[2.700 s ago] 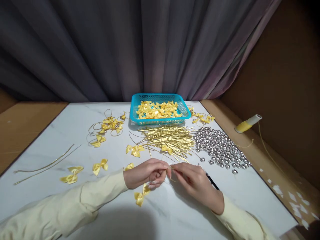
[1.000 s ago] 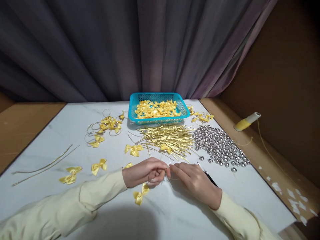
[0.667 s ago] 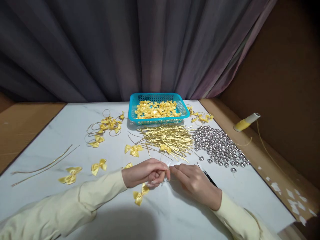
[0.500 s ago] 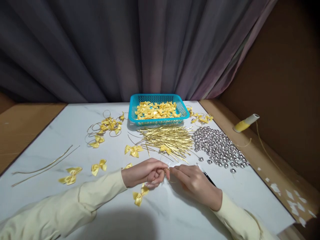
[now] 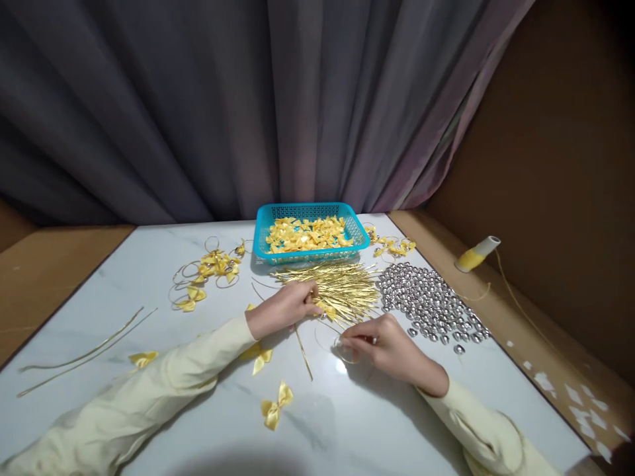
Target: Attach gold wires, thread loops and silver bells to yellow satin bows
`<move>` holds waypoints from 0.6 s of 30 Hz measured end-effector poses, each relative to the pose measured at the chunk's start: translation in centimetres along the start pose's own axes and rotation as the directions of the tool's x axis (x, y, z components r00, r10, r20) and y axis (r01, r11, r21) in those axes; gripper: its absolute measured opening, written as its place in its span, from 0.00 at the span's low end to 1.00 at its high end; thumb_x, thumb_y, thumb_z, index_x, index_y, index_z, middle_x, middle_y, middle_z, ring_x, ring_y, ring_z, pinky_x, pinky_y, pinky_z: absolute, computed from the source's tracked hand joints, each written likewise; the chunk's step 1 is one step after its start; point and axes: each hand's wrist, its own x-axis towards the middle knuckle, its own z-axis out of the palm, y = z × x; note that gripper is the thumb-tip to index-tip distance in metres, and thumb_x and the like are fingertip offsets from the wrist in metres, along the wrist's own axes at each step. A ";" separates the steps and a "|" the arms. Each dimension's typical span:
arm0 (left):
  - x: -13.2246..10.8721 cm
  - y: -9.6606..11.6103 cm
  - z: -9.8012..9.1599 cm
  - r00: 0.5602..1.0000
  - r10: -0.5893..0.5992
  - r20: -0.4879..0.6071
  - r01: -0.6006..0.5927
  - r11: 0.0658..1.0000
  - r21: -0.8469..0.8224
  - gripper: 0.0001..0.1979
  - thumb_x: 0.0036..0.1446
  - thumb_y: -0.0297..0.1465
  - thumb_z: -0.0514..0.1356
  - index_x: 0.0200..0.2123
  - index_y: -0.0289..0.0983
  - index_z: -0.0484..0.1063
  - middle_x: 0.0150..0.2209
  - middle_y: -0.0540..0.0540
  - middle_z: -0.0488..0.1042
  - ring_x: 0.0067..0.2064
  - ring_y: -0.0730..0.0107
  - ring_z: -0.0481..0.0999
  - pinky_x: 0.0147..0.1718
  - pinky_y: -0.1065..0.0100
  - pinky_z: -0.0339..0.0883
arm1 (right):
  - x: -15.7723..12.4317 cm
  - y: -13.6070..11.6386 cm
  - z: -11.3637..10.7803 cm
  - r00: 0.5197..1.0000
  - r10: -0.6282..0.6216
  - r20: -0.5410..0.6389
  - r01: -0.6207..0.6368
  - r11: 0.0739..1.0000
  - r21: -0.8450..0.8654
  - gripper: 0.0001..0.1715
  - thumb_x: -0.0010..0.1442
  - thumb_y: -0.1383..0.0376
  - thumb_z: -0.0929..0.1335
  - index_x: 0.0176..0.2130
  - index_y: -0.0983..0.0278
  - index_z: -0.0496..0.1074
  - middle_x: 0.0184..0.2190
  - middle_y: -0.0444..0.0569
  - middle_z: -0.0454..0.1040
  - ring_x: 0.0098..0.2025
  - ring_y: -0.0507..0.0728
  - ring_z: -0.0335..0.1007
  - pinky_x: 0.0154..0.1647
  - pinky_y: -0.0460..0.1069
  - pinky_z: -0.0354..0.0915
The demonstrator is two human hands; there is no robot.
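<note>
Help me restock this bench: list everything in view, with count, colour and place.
basket: one, turquoise, far middle of table
basket bows: many, yellow, in basket
loose bows: several, yellow, near side of table
ringed bows: two clusters, yellow, either side of basket
strips: pile, gold, before basket
long strips: two, gold, left
beads: many, silver, right of strips
spool: one, yellow-white, brown board at right
scraps: several, white, near right
curtain: one, grey, behind
left hand: cream sleeve, on strips, grip unclear
right hand: cream sleeve, grip on thin loop
</note>
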 end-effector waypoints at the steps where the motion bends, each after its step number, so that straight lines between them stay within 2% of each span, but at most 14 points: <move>1: 0.2 -0.3 0.2 0.999 -0.002 0.032 0.002 1.000 0.001 0.07 0.55 0.34 0.56 0.32 0.36 0.64 0.18 0.55 0.65 0.16 0.74 0.61 0.17 0.73 0.53 | 0.3 0.1 -0.4 0.999 0.016 0.027 -0.016 1.000 -0.002 0.14 0.59 0.69 0.63 0.26 0.66 0.74 0.20 0.44 0.74 0.22 0.48 0.65 0.25 0.43 0.58; 4: 0.3 -0.5 0.5 0.998 0.012 0.064 -0.014 0.999 0.035 0.06 0.55 0.33 0.56 0.33 0.37 0.64 0.19 0.54 0.66 0.19 0.72 0.64 0.20 0.72 0.56 | 1.5 0.4 -1.5 0.992 0.004 0.127 0.000 1.000 -0.028 0.15 0.58 0.70 0.63 0.24 0.67 0.74 0.20 0.44 0.74 0.21 0.48 0.64 0.24 0.42 0.56; 6: 0.1 -0.3 0.4 0.999 0.037 0.040 -0.040 0.996 0.077 0.06 0.53 0.33 0.58 0.33 0.37 0.65 0.26 0.51 0.68 0.28 0.67 0.68 0.27 0.70 0.59 | 2.4 0.5 -2.1 0.979 -0.037 0.199 0.050 0.997 -0.064 0.14 0.56 0.71 0.63 0.23 0.68 0.74 0.19 0.44 0.74 0.21 0.47 0.63 0.24 0.43 0.54; 9: -0.2 0.4 0.1 0.997 0.081 0.009 -0.081 0.987 0.142 0.04 0.52 0.30 0.58 0.32 0.38 0.67 0.37 0.48 0.65 0.40 0.62 0.66 0.37 0.65 0.58 | 3.7 0.5 -2.4 0.958 -0.084 0.274 0.116 0.988 -0.104 0.13 0.54 0.73 0.63 0.23 0.68 0.74 0.18 0.44 0.73 0.20 0.47 0.60 0.23 0.44 0.51; 12: -0.6 1.1 0.2 0.994 0.098 -0.039 -0.087 0.969 0.230 0.02 0.52 0.29 0.57 0.30 0.37 0.65 0.37 0.46 0.62 0.43 0.58 0.62 0.40 0.63 0.56 | 4.5 0.6 -2.6 0.950 -0.100 0.297 0.137 0.985 -0.105 0.14 0.51 0.74 0.63 0.21 0.67 0.73 0.17 0.43 0.71 0.19 0.46 0.56 0.23 0.45 0.48; 14: -0.8 1.4 0.4 0.992 0.058 -0.113 -0.026 0.964 0.265 0.06 0.51 0.30 0.58 0.29 0.37 0.61 0.36 0.46 0.61 0.41 0.57 0.62 0.37 0.63 0.56 | 4.7 0.8 -2.7 0.943 -0.119 0.310 0.159 0.981 -0.107 0.14 0.50 0.75 0.62 0.21 0.66 0.73 0.17 0.42 0.70 0.19 0.46 0.55 0.23 0.45 0.46; 16: -0.9 1.4 0.6 0.990 -0.055 -0.130 0.070 0.991 0.114 0.10 0.50 0.32 0.60 0.28 0.38 0.58 0.32 0.47 0.61 0.38 0.58 0.62 0.34 0.66 0.55 | 4.8 0.9 -2.9 0.934 -0.151 0.323 0.198 0.973 -0.117 0.14 0.49 0.76 0.62 0.21 0.66 0.73 0.17 0.42 0.70 0.20 0.46 0.54 0.23 0.45 0.45; 18: -0.9 1.1 0.7 0.988 -0.148 -0.039 0.141 0.979 -0.149 0.12 0.49 0.33 0.60 0.27 0.39 0.57 0.27 0.49 0.59 0.34 0.61 0.63 0.30 0.68 0.52 | 4.8 1.0 -3.2 0.926 -0.177 0.333 0.232 0.964 -0.132 0.14 0.48 0.77 0.61 0.21 0.66 0.73 0.17 0.41 0.69 0.20 0.46 0.53 0.23 0.45 0.45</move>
